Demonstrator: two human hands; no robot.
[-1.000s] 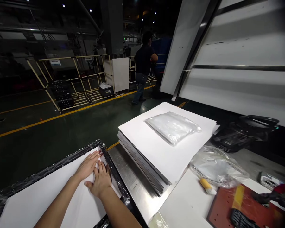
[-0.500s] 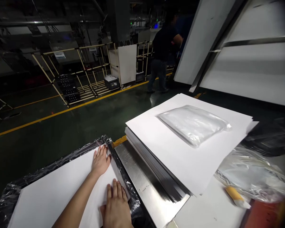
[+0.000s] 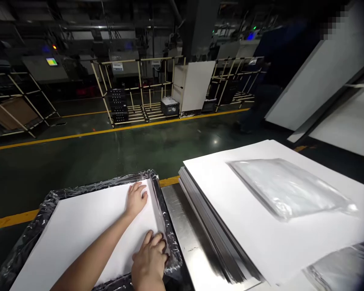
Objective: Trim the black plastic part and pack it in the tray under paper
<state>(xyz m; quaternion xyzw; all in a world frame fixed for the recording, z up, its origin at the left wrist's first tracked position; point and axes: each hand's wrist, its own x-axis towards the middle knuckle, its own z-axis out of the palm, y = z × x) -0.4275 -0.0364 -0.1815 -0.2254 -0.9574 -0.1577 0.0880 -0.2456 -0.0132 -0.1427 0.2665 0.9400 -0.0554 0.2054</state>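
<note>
A white sheet [image 3: 79, 238] lies flat and smooth, its long right edge running close beside a border of crinkled, glossy black plastic film [image 3: 27, 242]. The film frames the sheet on the sides in view, bunching into wrinkles at the corners and along the right side, where it catches the light. The left hand [image 3: 136, 199] rests palm down on the sheet near its far right corner, fingers together. The right hand [image 3: 148, 258] sits at the near right edge, fingers bent, touching both sheet and film.
</note>
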